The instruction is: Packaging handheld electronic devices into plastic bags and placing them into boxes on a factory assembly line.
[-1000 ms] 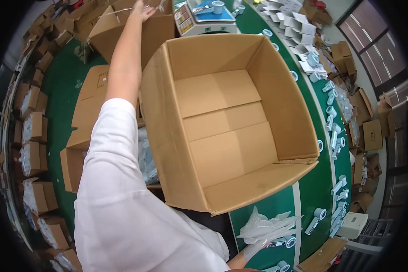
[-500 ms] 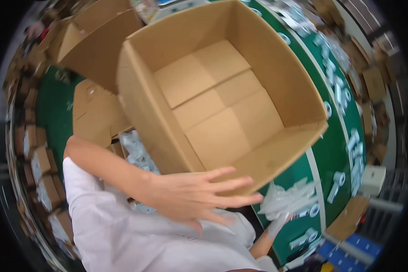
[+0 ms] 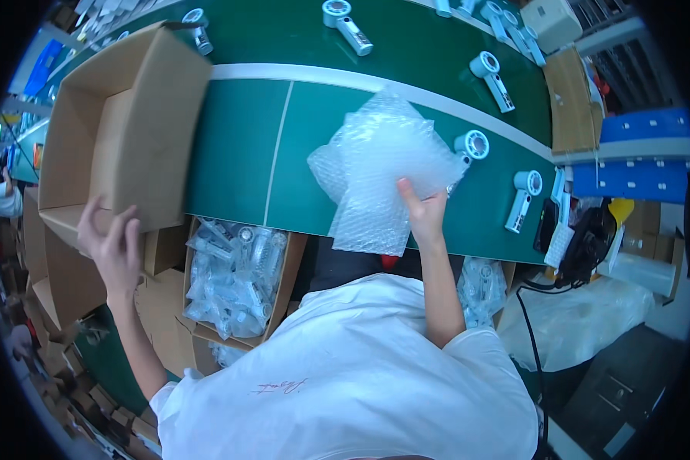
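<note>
My right hand [image 3: 428, 213] grips a bundle of clear bubble wrap [image 3: 383, 153] over the green table, thumb on top. The bubble wrap partly covers a white handheld fan [image 3: 474, 146] just right of it. At the left, my left hand [image 3: 113, 244] has its fingers apart and slightly bent, at the near lower edge of a large open cardboard box [image 3: 161, 130]. Whether the fingertips press on the box I cannot tell. The box is tilted on the table's left part, its bare inside facing left.
Below the table edge, a carton [image 3: 282, 287] holds several wrapped fans. Other handheld fans [image 3: 349, 31] lie on the dark green belt [image 3: 414, 46] beyond a white rail. Right, a black cable [image 3: 540, 368] hangs beside plastic sheeting [image 3: 583, 322]. Another open carton [image 3: 61, 284] stands far left.
My view has swung right. The large box now appears farther left, with my left hand at its near edge. The bubble wrap in my right hand is now spread over the table's middle.
</note>
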{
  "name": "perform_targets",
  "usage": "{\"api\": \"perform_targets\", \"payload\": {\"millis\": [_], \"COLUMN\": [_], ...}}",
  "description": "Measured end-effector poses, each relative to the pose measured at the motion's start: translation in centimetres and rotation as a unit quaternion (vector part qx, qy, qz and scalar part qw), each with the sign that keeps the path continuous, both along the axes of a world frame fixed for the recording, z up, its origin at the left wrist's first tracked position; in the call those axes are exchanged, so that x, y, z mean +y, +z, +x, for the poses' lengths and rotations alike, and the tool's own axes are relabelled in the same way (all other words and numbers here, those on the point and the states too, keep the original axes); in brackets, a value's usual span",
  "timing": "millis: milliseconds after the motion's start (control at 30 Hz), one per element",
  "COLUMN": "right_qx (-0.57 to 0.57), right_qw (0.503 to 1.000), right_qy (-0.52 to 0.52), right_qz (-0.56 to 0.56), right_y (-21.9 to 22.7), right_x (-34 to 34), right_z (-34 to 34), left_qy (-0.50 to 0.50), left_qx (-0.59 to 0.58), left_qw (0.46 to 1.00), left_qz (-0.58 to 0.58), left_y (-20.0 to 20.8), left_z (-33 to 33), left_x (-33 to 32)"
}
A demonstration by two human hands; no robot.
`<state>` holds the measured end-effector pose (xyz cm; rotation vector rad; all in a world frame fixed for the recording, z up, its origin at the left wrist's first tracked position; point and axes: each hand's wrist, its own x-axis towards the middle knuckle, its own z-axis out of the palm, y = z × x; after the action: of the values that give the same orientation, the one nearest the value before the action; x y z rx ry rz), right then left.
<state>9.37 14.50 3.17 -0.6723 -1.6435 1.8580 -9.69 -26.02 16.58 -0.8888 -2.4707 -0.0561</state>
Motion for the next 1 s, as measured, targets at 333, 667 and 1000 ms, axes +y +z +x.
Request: {"api": "perform_targets", "payload": {"millis": [333, 667, 1000], "right_qx": [0.044, -0.228, -0.131], "right_qw": [0.972, 0.896, 0.939], "right_qy": [0.156, -0.144, -0.12], "right_qz": [0.171, 0.353, 0.293], "right_y": [5.0, -0.6, -2.7], "right_x": [-1.3, 6.3, 12.3], "right_z": [3.3, 3.1, 7.1], "left_qy": [-0.225, -0.177, -0.269], "left_qx": [-0.475, -0.587, -0.186], "left_qw": [0.767, 0.776, 0.944], "left_qz": [0.367, -0.15, -0.044], "left_y": [-4.2, -1.5, -5.3], "left_z": [8.9, -1.2, 2.7], "left_x": [23.2, 25.3, 28.6]}}
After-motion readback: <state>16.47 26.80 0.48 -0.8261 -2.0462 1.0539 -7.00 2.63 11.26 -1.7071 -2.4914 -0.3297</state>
